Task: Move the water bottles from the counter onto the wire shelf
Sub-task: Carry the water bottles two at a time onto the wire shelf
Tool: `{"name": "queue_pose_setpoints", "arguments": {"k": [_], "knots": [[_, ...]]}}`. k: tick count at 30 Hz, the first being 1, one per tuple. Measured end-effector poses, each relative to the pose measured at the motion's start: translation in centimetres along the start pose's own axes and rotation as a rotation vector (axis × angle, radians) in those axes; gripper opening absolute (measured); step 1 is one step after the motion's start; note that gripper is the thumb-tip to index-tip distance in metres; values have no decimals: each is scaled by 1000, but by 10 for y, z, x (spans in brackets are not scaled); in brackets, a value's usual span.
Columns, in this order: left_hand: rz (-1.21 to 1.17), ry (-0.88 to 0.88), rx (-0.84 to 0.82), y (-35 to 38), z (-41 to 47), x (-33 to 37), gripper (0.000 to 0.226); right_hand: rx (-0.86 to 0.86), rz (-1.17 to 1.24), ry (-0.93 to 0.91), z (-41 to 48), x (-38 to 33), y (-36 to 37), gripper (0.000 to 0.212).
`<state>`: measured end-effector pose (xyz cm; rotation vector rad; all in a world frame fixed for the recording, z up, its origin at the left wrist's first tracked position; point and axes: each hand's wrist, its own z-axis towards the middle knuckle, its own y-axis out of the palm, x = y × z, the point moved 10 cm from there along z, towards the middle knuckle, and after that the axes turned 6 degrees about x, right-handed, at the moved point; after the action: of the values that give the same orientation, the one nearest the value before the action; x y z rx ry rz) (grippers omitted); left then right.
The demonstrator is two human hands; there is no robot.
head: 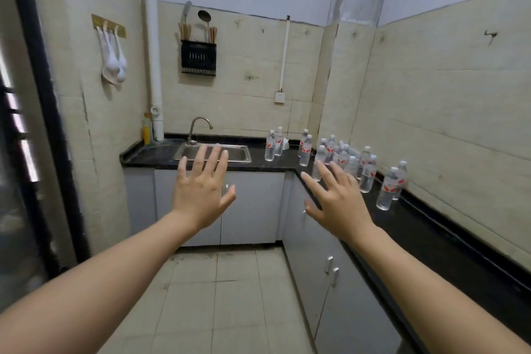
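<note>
Several clear water bottles with red-and-white labels stand on the black L-shaped counter (436, 227). A pair of bottles (270, 146) is right of the sink, a dense cluster (349, 158) fills the corner, and two more bottles (388, 190) stand further along the right run. My left hand (201, 184) is raised in front of the sink with fingers spread, holding nothing. My right hand (336, 200) is raised before the corner cluster, fingers spread, empty and clear of the bottles. No wire shelf is in view.
A steel sink (214, 152) with a curved faucet (198, 126) sits in the back counter. A yellow bottle (146, 131) stands at its left. White cabinets (253, 207) run below. A utensil rack (198, 57) hangs on the wall. A dark door frame (43, 95) borders the left.
</note>
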<state>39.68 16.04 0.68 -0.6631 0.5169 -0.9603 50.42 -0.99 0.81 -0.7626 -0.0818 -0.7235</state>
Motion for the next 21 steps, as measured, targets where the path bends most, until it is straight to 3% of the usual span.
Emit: {"name": "queue_pose_setpoints", "arguments": {"k": [3,10,21], "knots": [[21,-35,-63,44,16,-17,67,10,23,-24,19,-6,42,59],[-60,-122,24,124,90,-72,71,168,35,33,97,0,129,49],[-171,-153,-8,294,257,-137,68,86,-77,125,212,62,311,48]]}}
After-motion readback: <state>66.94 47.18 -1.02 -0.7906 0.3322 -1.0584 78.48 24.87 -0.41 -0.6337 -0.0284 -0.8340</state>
